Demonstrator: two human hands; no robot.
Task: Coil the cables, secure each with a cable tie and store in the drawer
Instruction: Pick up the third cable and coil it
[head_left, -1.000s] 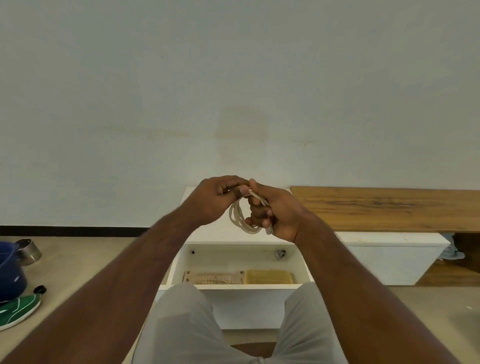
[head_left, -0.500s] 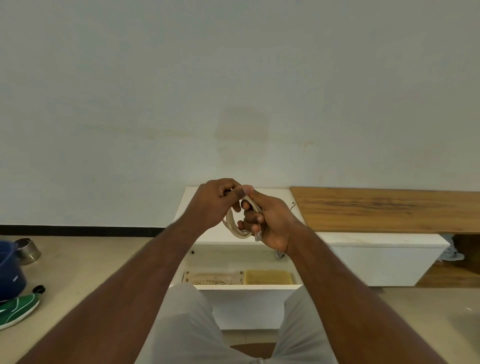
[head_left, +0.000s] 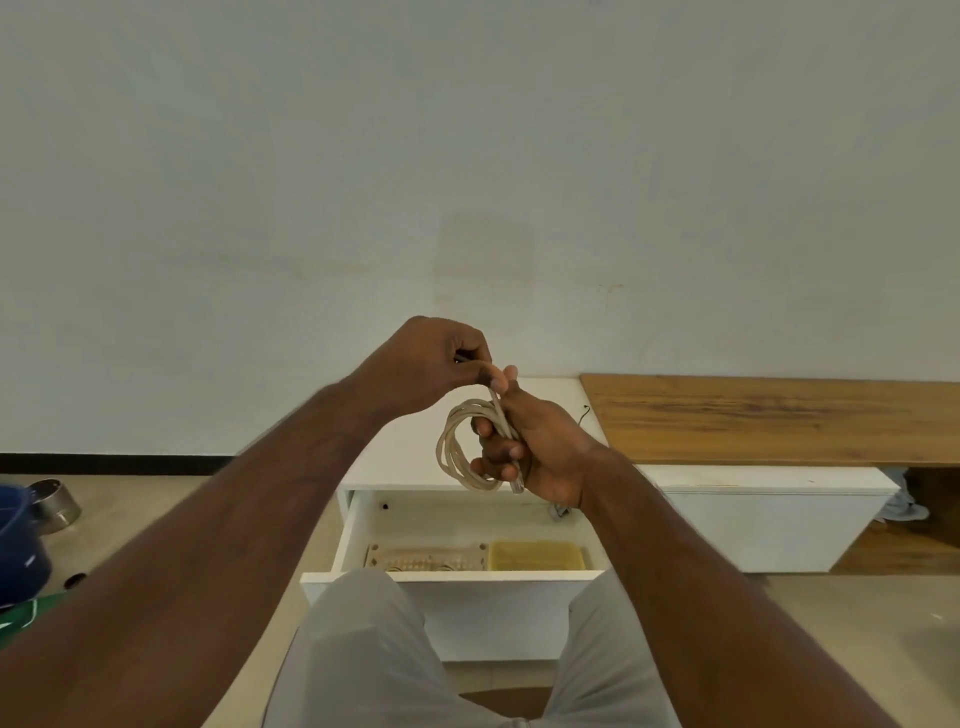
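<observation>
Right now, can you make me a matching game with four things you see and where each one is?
Things:
1. beige cable coil
2. yellow block
3. wooden board
4. metal bowl

Places:
A. on the floor, far left
B. inside the open drawer
C. held in the right hand
D. on top of the low white cabinet, right side

Pairs: 1-C, 2-B, 3-D, 4-A
</observation>
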